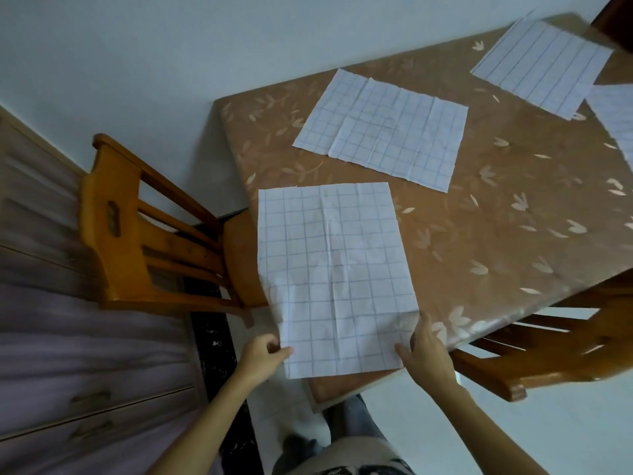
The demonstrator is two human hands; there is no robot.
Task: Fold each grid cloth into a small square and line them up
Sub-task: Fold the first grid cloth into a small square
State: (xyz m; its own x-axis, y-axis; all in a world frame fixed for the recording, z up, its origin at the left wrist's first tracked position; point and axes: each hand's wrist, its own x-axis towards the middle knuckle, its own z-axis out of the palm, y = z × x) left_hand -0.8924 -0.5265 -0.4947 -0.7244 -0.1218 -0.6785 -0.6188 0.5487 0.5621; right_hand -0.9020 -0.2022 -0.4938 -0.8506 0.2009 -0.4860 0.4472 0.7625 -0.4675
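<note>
A white grid cloth (334,275) lies spread at the table's near corner, its left part hanging past the table edge. My left hand (263,354) pinches its near left corner. My right hand (426,354) holds its near right corner, thumb under the edge. A second grid cloth (383,128) lies flat farther back. A third one (541,66) lies at the far right. The edge of another cloth (616,114) shows at the right border.
The table (496,217) wears a brown leaf-patterned cover. One wooden chair (144,234) stands at its left side, another (548,344) at the near right. A drawer cabinet (68,337) fills the left. The wall runs behind.
</note>
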